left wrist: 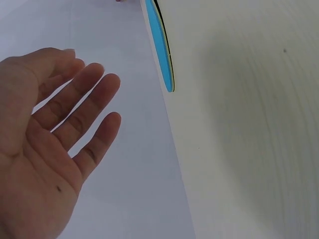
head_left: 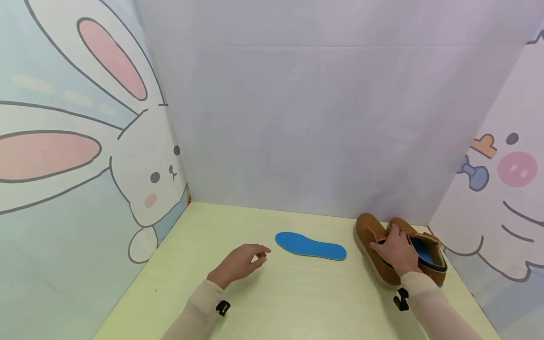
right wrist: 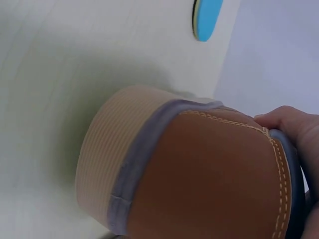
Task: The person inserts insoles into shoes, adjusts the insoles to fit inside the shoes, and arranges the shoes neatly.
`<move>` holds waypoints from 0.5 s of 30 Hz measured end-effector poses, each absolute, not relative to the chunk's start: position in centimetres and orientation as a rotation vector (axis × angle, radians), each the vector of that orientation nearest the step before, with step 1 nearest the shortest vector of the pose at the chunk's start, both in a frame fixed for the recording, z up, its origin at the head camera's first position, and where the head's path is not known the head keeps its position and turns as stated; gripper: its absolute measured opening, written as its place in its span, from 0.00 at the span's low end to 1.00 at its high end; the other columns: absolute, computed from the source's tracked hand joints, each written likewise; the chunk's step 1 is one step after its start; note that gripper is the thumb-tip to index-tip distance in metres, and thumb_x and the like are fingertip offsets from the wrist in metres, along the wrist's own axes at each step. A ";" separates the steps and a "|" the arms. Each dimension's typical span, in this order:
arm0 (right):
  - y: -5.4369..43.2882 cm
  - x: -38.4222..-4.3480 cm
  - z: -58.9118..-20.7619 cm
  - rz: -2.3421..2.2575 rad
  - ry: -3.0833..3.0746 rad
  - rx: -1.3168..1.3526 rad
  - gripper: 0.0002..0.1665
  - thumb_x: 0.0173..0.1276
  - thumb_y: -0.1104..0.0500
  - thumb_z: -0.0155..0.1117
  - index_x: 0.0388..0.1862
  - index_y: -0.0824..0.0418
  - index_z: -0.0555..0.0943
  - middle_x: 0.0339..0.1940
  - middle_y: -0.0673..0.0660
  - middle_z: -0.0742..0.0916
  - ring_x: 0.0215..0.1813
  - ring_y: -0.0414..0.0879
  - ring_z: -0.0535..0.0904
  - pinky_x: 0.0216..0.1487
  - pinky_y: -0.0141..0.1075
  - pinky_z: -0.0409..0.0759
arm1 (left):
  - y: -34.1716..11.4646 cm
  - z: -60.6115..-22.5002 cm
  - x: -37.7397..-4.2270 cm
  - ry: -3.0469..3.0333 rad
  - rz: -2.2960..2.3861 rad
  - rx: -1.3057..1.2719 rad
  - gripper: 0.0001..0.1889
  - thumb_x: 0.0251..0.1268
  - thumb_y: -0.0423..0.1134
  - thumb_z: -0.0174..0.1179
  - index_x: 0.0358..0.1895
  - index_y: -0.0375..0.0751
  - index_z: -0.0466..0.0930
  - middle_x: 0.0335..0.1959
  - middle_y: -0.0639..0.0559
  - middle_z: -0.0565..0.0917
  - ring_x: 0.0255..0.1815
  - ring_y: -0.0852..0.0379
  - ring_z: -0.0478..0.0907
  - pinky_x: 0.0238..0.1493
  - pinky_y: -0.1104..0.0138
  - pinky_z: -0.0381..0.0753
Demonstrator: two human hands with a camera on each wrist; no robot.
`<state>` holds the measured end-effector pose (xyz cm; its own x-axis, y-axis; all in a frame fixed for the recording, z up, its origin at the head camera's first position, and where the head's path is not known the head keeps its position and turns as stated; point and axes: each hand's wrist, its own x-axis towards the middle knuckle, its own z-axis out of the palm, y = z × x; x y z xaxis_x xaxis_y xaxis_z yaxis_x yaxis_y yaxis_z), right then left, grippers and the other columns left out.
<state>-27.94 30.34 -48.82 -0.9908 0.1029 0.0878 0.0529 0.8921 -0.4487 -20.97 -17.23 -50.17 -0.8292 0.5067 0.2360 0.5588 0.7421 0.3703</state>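
Note:
My right hand (head_left: 399, 252) grips the left one of two brown leather shoes (head_left: 369, 231) at its opening, with the thumb on the collar. In the right wrist view the heel of this shoe (right wrist: 204, 169), with its pale ribbed sole, fills the middle, and part of the hand (right wrist: 299, 127) shows at the rim. The other brown shoe (head_left: 435, 274) stands close beside it on the right, blue lining its inside. A blue insole (head_left: 312, 246) lies flat on the table. To its left, my left hand (head_left: 240, 263) hovers empty, its fingers loosely bent.
The pale yellow table (head_left: 238, 217) meets a plain light wall (head_left: 297, 132) at the back. A rabbit-print panel (head_left: 140, 174) bounds the left side, and another cartoon panel (head_left: 501, 208) stands at the right, near the shoes.

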 end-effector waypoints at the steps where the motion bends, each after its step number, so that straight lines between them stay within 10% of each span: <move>1: 30.2 -27.9 -48.7 0.689 -2.937 -0.103 0.61 0.61 0.37 0.73 0.72 0.77 0.54 0.58 0.82 0.70 0.51 0.74 0.74 0.43 0.66 0.77 | -17.2 -50.2 -21.0 -2.819 -0.648 -0.866 0.14 0.75 0.39 0.61 0.59 0.45 0.83 0.43 0.59 0.86 0.45 0.63 0.82 0.49 0.63 0.83; 15: 24.9 -26.7 -45.5 0.654 -2.928 0.179 0.61 0.62 0.36 0.71 0.75 0.77 0.57 0.67 0.78 0.71 0.56 0.71 0.77 0.48 0.65 0.79 | -17.4 -49.0 -20.7 -2.691 -0.519 -0.892 0.15 0.73 0.40 0.64 0.59 0.44 0.83 0.58 0.51 0.81 0.58 0.53 0.80 0.55 0.59 0.82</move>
<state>-26.70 24.89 -45.50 -0.9837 -0.0857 0.1581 -0.1449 0.8986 -0.4141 -20.67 -17.43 -49.05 -0.7782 0.5223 0.3487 0.6145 0.7479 0.2511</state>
